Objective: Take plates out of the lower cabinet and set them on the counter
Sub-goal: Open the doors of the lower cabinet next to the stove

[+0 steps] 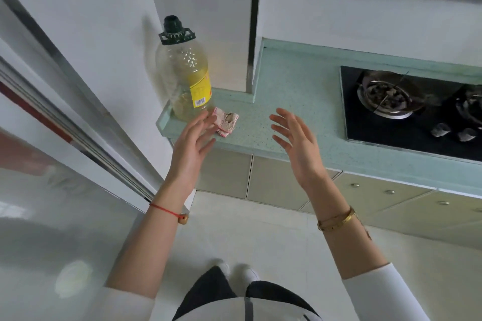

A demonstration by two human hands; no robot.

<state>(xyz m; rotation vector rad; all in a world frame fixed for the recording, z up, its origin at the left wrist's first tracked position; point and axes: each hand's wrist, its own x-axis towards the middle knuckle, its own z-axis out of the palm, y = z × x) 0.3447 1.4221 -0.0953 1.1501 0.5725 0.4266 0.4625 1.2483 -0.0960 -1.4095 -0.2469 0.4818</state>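
Above the counter [300, 91] edge, left grip [191, 143] and right grip [294, 138] spread, empty, cabinet doors [273, 180] below.

Both bare forearms reach forward, left hand [191, 142] and right hand [300, 143] open, fingers spread, palms facing each other, empty.

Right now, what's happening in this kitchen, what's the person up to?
A person stands at the counter with both hands raised and open, holding nothing. The left hand is near a crumpled cloth and an oil bottle; the right hand hovers over bare counter beside the gas stove. The lower cabinet doors look closed, and no plates are in view.
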